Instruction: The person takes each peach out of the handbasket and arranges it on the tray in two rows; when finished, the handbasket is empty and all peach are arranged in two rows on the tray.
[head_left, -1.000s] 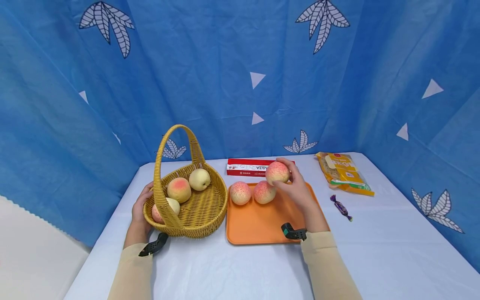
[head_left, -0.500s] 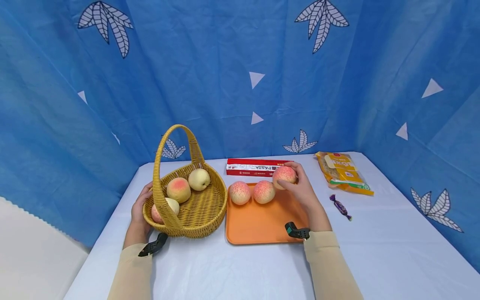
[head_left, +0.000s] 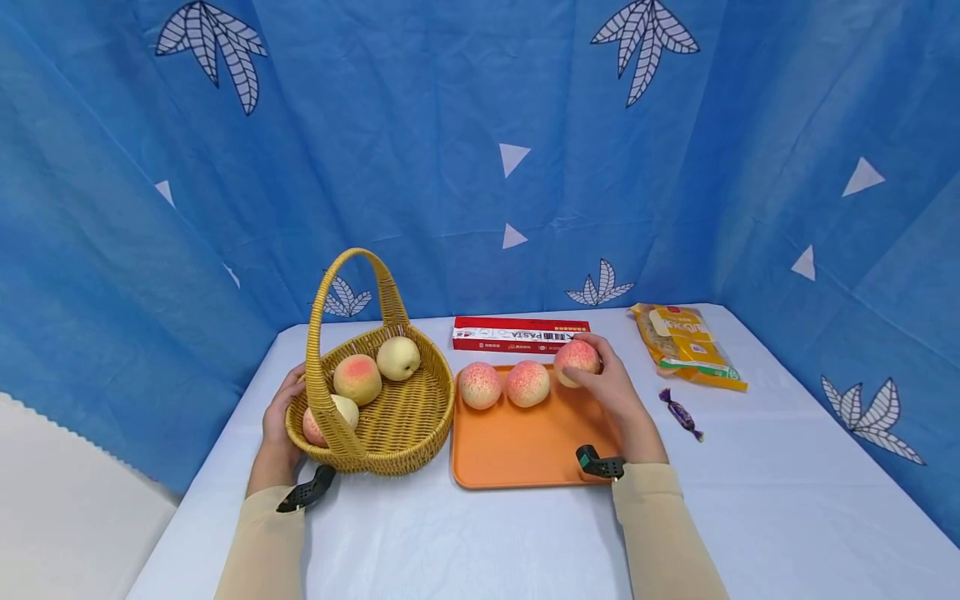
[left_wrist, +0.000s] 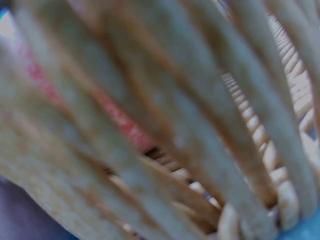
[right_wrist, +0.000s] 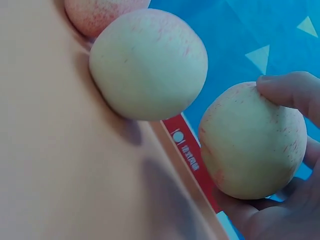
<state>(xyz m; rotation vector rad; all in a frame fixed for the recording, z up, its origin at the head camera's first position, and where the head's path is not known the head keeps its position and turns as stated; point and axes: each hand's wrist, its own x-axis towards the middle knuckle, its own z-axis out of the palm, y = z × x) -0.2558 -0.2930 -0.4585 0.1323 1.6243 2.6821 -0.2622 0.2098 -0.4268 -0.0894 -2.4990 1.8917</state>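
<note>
My right hand [head_left: 618, 390] grips a pink-speckled peach [head_left: 577, 362] between thumb and fingers at the back right of the orange tray [head_left: 510, 454]. In the right wrist view this peach [right_wrist: 252, 142] shows its pale side, with shadows on the tray below. Two similar peaches, one left [head_left: 480, 386] and one nearer [head_left: 528, 384], sit side by side along the tray's back. My left hand [head_left: 279, 421] holds the left side of a tilted wicker basket [head_left: 405, 417]. Inside are a red-topped peach [head_left: 357, 380], a pale yellow pear [head_left: 398, 359] and more fruit partly behind the handle.
Behind the tray lies a red pasta box [head_left: 487, 335]. At the back right is a yellow food packet [head_left: 688, 346], with a purple-wrapped candy [head_left: 682, 415] in front of it. A blue curtain [head_left: 450, 167] encloses the white table [head_left: 420, 542].
My right hand has moved right and slightly nearer with the peach, away from the other two and lower toward the tray. My left hand and the basket have stayed put.
</note>
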